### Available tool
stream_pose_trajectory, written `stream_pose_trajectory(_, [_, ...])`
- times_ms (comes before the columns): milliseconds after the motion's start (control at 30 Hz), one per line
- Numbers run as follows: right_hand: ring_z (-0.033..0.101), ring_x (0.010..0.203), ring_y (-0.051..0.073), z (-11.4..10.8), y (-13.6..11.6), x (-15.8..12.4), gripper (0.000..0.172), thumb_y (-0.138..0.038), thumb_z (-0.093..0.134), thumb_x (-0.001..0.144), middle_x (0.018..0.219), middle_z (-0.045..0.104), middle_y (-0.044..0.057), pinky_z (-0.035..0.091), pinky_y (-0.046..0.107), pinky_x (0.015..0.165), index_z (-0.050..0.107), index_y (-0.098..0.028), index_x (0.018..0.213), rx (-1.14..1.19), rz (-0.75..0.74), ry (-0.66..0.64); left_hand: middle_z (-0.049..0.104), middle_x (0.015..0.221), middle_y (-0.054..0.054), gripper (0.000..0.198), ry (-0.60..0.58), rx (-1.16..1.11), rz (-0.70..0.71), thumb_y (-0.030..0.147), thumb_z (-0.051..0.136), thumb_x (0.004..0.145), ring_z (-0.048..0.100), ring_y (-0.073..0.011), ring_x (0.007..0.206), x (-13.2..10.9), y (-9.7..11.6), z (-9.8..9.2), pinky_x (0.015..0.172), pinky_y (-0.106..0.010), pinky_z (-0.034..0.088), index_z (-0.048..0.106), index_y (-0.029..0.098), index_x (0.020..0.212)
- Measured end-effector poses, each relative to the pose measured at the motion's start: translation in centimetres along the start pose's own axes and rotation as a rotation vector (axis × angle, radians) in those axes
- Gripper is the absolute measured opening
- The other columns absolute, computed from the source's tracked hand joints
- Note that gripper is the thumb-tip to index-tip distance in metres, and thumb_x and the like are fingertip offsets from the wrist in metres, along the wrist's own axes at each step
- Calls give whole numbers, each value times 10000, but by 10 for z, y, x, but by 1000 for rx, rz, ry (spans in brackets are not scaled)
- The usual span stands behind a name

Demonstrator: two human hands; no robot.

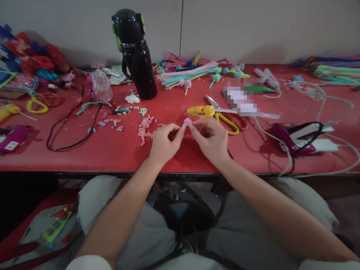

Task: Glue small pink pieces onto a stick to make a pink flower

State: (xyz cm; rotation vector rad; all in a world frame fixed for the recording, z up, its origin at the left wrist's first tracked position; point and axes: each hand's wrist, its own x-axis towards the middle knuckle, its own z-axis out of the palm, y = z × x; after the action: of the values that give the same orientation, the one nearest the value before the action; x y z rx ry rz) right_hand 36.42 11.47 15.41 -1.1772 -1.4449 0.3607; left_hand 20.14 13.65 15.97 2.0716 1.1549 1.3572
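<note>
Between the fingertips of both hands is a small pink and lilac fuzzy piece [187,122], held over the red table [126,159]. My left hand [168,141] pinches its left side with thumb and forefinger. From the right, my right hand [211,139] pinches it too; the fingers partly cover the piece. Just behind the hands lies a yellow glue gun [201,111] with a clear stick in its back end. Yellow-handled scissors [229,123] lie right of my right hand. Short pink cut pieces [144,129] are scattered left of my left hand.
A tall black bottle [137,63] stands at the back. Bundled pipe cleaners [191,75] lie behind the glue gun. At the right are a purple power socket [289,138] and white cables. A black cable [60,148], a clear plastic bottle [101,86] and colourful flowers [36,56] occupy the left.
</note>
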Motion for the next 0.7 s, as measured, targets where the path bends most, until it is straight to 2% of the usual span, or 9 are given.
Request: stream_pose_trajectory(700, [540,628,123,2,2,2,117,-346,737,895,772,650,-7,465,281,595,754,-233,867,-38,34,0,644,640,6,251,-6,7,32,326,660,945,555,-116,570,0,0,1,571,-263,424,649,191,734])
